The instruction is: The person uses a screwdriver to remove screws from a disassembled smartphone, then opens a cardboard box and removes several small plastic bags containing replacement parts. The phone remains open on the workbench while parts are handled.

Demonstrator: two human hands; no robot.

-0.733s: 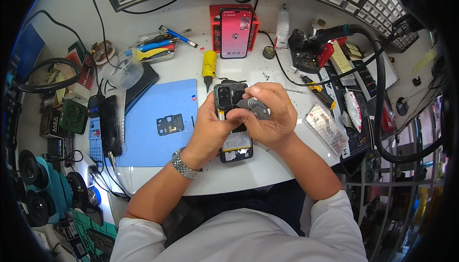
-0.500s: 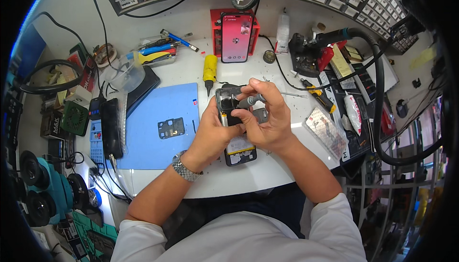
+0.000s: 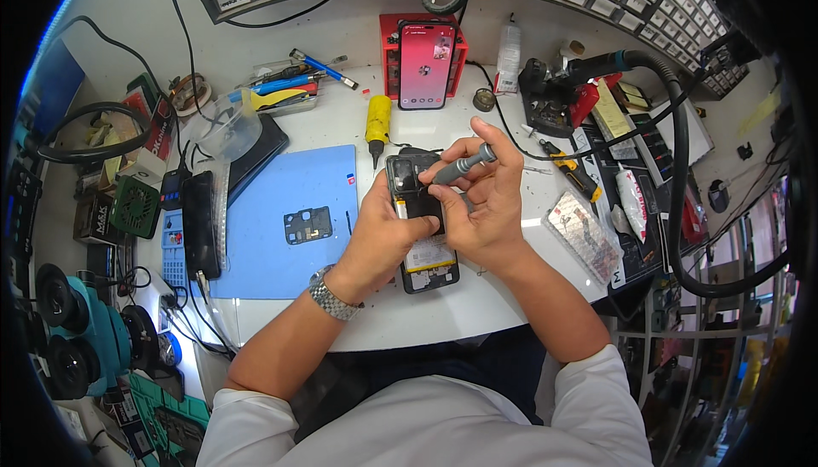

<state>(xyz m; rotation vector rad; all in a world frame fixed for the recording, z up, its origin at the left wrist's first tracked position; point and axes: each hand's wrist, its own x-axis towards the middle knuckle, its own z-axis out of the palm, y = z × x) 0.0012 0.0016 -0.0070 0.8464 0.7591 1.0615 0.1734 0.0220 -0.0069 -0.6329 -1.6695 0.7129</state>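
My left hand (image 3: 381, 235) is closed round the left side of an opened smartphone (image 3: 444, 280), its thumb lying across the middle. The phone's back is off, so a battery (image 3: 430, 256) with a yellow edge shows, and the camera block sits at the top left. In my right hand (image 3: 492, 221) is a grey screwdriver (image 3: 468, 164), pinched by thumb and fingers and slanting down left to the phone's upper part. Fingers hide its tip. A dark phone inner cover (image 3: 308, 225) lies on the blue mat (image 3: 247, 267) to the left.
Behind the phone are a yellow dropper bottle (image 3: 377, 122) and another smartphone (image 3: 423, 66) propped against a red box. Yellow-black pliers (image 3: 575, 173) and a clear bag (image 3: 584, 233) lie at right. A thick black hose (image 3: 677, 177) loops there. Teal microscope (image 3: 98, 322) stands left.
The screwdriver's handle has swung up and to the right, and more of it shows. My right fingers have shifted along with it. My left hand still holds the phone.
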